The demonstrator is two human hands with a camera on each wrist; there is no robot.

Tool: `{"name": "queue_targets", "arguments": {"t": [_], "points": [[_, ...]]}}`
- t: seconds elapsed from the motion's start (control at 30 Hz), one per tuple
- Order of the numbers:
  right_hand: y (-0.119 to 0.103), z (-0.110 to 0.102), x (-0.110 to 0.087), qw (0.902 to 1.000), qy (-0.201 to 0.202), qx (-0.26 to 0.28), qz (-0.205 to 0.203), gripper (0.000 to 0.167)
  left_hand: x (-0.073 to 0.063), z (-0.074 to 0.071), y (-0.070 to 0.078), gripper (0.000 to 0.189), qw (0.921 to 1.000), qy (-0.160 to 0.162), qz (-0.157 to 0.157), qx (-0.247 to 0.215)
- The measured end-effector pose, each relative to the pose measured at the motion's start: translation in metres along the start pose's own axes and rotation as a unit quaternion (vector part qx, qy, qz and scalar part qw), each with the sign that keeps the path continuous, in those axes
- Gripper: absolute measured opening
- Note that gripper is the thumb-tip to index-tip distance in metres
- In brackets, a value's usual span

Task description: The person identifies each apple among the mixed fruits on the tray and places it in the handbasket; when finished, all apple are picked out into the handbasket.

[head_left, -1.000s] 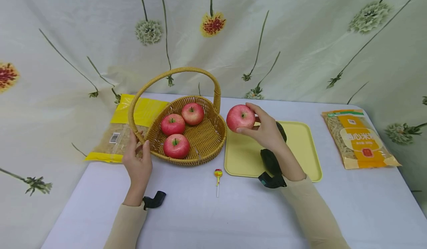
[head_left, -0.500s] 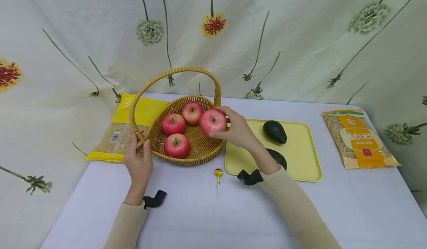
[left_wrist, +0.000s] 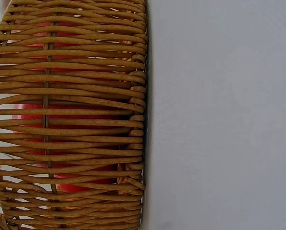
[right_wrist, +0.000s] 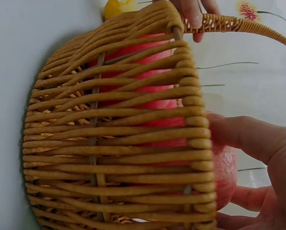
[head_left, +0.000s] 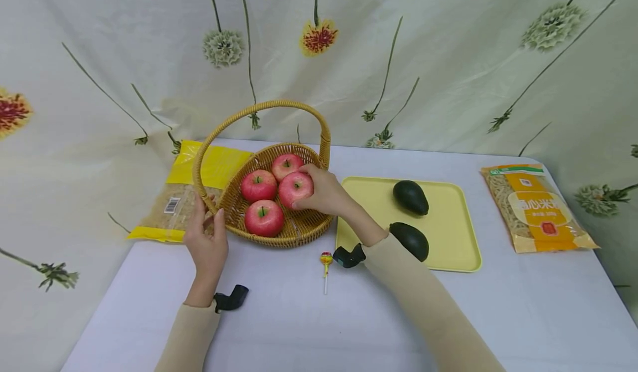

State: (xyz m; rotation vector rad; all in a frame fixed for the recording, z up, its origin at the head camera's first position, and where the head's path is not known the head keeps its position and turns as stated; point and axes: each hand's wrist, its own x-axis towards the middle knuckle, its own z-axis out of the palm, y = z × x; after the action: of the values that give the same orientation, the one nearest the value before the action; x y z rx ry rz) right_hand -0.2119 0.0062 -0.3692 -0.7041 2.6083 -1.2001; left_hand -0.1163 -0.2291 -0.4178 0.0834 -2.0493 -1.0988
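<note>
A wicker basket (head_left: 311, 225) with a tall arched handle (head_left: 279, 103) stands left of centre in the head view. My left hand (head_left: 208, 244) grips the foot of that handle at the left rim. Inside the basket, my right hand (head_left: 326, 192) holds a red apple (head_left: 296, 190) between thumb and fingers. Three other apples, one nearest the front (head_left: 264, 218), lie to its left and behind. The left wrist view has only the woven wall (left_wrist: 66, 124), with red showing through. In the right wrist view, the held apple (right_wrist: 224, 177) is partly behind the rim.
Right of the basket, a yellow tray (head_left: 451, 239) bears two avocados (head_left: 411, 197). A lollipop (head_left: 325, 267) lies in front. One yellow bag (head_left: 174, 195) sits behind the basket's left side; an orange food packet (head_left: 538, 208) lies far right.
My right hand has carried the apple leftward from above the tray's left edge into the basket, among the other apples. Both avocados have come into fuller view. My left hand stays at the handle.
</note>
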Motion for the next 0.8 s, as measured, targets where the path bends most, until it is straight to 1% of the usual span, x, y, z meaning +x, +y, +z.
{"name": "queue_targets", "arguments": {"t": [0.07, 0.2, 0.3, 0.4, 0.57, 0.63, 0.8], "points": [[0.0, 0.002, 0.004, 0.9998, -0.008, -0.011, 0.012, 0.075, 0.0, -0.001, 0.002, 0.06, 1.0, 0.0, 0.0, -0.004], [0.002, 0.007, 0.01, 0.9985, -0.023, -0.037, 0.034, 0.074, 0.001, -0.003, 0.013, 0.059, 0.9999, -0.001, -0.001, -0.012], [0.004, 0.01, 0.014, 0.998, -0.03, -0.04, 0.04, 0.073, 0.001, -0.004, 0.018, 0.059, 0.9999, -0.001, -0.003, -0.014], [0.007, 0.015, 0.017, 0.9976, -0.037, -0.041, 0.041, 0.073, 0.001, -0.004, 0.018, 0.059, 0.9999, -0.001, -0.003, -0.014], [0.011, 0.021, 0.02, 0.9963, -0.049, -0.05, 0.049, 0.074, 0.001, -0.002, 0.012, 0.06, 1.0, 0.0, -0.003, -0.01], [0.012, 0.022, 0.02, 0.9963, -0.049, -0.045, 0.055, 0.075, 0.0, -0.002, 0.01, 0.06, 1.0, -0.001, -0.003, -0.008], [0.011, 0.022, 0.02, 0.9958, -0.051, -0.041, 0.065, 0.076, 0.0, -0.002, 0.013, 0.059, 0.9999, 0.0, -0.002, -0.011]]}}
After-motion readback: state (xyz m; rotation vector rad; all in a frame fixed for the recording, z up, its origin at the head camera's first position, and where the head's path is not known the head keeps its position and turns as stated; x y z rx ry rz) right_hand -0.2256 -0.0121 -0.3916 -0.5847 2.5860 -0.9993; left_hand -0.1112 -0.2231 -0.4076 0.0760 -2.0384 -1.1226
